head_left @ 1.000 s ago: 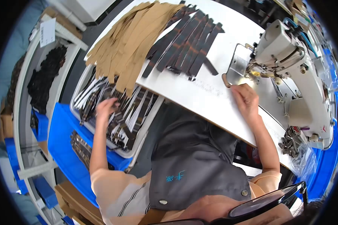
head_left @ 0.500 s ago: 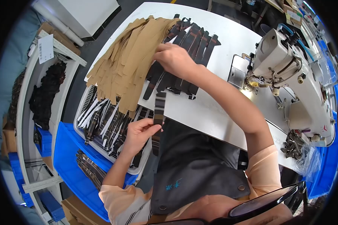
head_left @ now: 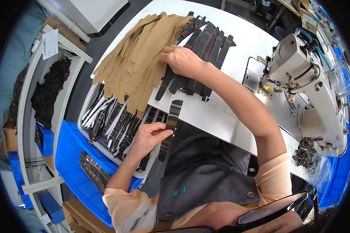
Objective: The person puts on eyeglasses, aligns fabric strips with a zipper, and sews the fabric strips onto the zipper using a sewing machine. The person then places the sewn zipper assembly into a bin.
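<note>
My left hand [head_left: 149, 136], near the table's front edge, pinches a dark striped fabric strip [head_left: 175, 110] between thumb and fingers. The strip stands up from the grip, and its lower end hangs below the hand. My right hand [head_left: 182, 61] reaches across the table with fingers curled at the right edge of a fanned pile of tan strips [head_left: 138, 50]. It appears to pinch one tan strip there; the fingertips are partly hidden. Beneath and beside that hand lies a row of dark plaid strips [head_left: 208, 44].
A white sewing machine [head_left: 299, 66] stands on the right of the white table [head_left: 237, 62]. Below the tan pile, a white basket [head_left: 83, 130] holds striped strips, beside a blue bin [head_left: 72, 155]. Shelving [head_left: 76, 77] is at left. Scraps [head_left: 303, 153] lie by the machine.
The view has shifted slightly. My right hand has moved a little left against the tan strips. My left hand still holds the striped strip, now tilted slightly to the right.
</note>
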`<control>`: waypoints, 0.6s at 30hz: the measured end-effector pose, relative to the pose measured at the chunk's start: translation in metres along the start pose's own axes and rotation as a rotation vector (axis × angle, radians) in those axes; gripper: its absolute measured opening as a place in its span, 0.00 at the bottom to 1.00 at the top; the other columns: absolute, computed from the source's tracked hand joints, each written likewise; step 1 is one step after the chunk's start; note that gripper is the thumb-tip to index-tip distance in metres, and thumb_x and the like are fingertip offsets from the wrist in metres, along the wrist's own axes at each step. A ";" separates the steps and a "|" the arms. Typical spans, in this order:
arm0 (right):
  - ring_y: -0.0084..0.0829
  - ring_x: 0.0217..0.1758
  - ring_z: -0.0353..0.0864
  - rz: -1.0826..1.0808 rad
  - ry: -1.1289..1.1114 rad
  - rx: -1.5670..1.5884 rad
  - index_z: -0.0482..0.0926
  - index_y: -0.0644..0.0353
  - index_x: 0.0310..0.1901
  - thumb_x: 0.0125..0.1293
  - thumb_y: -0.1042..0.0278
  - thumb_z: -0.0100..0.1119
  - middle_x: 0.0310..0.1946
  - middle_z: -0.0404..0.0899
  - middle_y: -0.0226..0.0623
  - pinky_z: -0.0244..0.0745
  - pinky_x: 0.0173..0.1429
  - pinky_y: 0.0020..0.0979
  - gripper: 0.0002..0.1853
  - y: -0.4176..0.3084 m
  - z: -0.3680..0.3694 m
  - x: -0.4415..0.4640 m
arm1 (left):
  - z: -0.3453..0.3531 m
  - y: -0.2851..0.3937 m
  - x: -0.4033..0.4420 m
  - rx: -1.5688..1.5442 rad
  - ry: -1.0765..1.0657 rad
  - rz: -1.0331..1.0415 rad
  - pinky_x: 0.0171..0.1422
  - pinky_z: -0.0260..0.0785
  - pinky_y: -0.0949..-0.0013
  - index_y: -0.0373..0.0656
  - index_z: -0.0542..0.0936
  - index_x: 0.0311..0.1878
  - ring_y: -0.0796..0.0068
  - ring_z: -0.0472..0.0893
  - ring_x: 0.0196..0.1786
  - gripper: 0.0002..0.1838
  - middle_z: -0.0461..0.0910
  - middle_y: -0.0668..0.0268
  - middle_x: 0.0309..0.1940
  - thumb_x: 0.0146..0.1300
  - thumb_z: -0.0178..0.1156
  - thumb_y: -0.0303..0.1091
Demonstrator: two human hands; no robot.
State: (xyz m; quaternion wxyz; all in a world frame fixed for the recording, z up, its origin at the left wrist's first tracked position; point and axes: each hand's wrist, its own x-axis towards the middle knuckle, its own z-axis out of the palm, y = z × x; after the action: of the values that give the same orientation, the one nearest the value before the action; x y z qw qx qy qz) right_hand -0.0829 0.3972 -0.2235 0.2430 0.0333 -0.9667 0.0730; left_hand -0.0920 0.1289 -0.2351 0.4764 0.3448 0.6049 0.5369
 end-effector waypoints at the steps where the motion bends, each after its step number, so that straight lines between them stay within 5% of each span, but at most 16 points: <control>1: 0.41 0.40 0.79 -0.035 -0.011 -0.061 0.78 0.62 0.31 0.51 0.76 0.57 0.31 0.78 0.39 0.74 0.45 0.37 0.05 -0.002 -0.002 -0.003 | 0.001 0.000 0.000 0.003 0.002 -0.004 0.44 0.71 0.80 0.32 0.82 0.39 0.84 0.79 0.38 0.06 0.83 0.66 0.34 0.62 0.62 0.25; 9: 0.36 0.41 0.76 -0.286 -0.041 -0.190 0.81 0.59 0.30 0.49 0.64 0.61 0.31 0.78 0.34 0.70 0.46 0.33 0.09 -0.038 -0.004 0.003 | 0.002 -0.016 -0.003 0.014 0.015 0.013 0.33 0.64 0.85 0.34 0.82 0.33 0.92 0.73 0.29 0.05 0.79 0.74 0.26 0.61 0.63 0.26; 12: 0.41 0.36 0.80 -0.104 0.092 0.088 0.81 0.62 0.24 0.51 0.66 0.59 0.27 0.79 0.42 0.74 0.42 0.36 0.08 -0.039 0.014 0.011 | 0.005 -0.014 -0.006 -0.041 0.009 0.055 0.34 0.64 0.84 0.34 0.82 0.34 0.91 0.73 0.30 0.05 0.80 0.74 0.27 0.62 0.62 0.27; 16: 0.51 0.25 0.80 0.420 0.097 0.544 0.78 0.72 0.24 0.54 0.72 0.53 0.19 0.75 0.57 0.76 0.35 0.44 0.10 -0.030 0.011 0.020 | 0.003 -0.010 -0.010 0.000 -0.008 0.040 0.37 0.67 0.84 0.33 0.82 0.35 0.91 0.74 0.32 0.06 0.80 0.74 0.28 0.63 0.62 0.27; 18: 0.39 0.20 0.80 0.516 0.049 0.814 0.78 0.72 0.24 0.55 0.74 0.53 0.15 0.75 0.48 0.75 0.30 0.37 0.09 -0.022 0.002 0.024 | 0.002 -0.009 -0.008 0.059 -0.032 0.033 0.39 0.68 0.83 0.33 0.82 0.36 0.90 0.75 0.33 0.06 0.80 0.73 0.28 0.63 0.61 0.27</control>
State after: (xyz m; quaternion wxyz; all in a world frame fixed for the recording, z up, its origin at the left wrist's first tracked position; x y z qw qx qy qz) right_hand -0.1025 0.3740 -0.2115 0.2071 -0.1168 -0.8303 0.5040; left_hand -0.0869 0.1209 -0.2426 0.4666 0.3772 0.6069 0.5213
